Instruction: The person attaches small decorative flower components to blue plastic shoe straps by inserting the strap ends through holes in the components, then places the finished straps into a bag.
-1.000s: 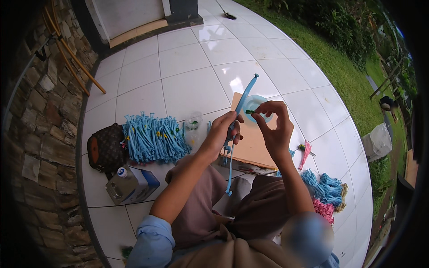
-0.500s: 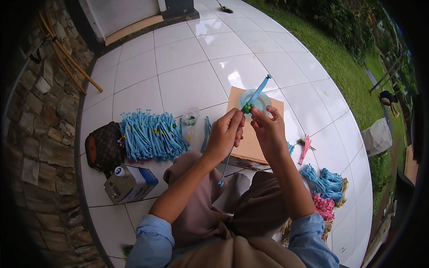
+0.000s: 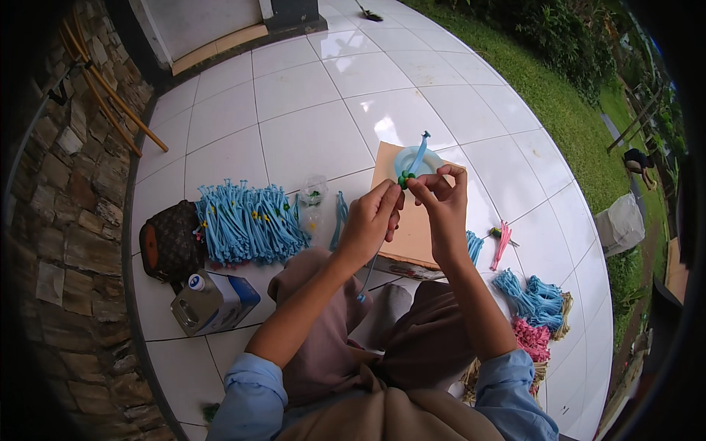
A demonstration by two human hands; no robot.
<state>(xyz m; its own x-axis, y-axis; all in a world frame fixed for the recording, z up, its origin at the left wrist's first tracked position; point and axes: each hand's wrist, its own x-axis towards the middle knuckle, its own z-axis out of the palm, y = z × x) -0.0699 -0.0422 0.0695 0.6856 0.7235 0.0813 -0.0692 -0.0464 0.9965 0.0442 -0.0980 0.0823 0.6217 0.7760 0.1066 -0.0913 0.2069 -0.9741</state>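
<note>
A light-blue fabric strap (image 3: 418, 156) with a small knotted end rises between my two hands, over the cardboard box. On it sits a green bead cluster (image 3: 406, 178). My left hand (image 3: 376, 217) is closed, pinching the strap just below the cluster; the strap's other part hangs down from this hand to a knotted end (image 3: 361, 298) near my knee. My right hand (image 3: 443, 202) has its thumb and forefinger pressed at the right side of the cluster, the other fingers curled loosely. A pale-blue round dish (image 3: 434, 163) stands behind the cluster on the cardboard box (image 3: 412, 228).
Left lies a pile of blue straps (image 3: 250, 224) beside a brown bag (image 3: 175, 239) and a metal can (image 3: 213, 301). A clear plastic bag (image 3: 315, 195) is near the box. Rightward are pink straps (image 3: 501, 246), blue bundles (image 3: 543, 301) and a pink bundle (image 3: 531, 339).
The strap's upper end has swung left and slightly down. The cluster has turned and moved slightly left, its yellow part no longer showing. My right hand has shifted a little left with it.
</note>
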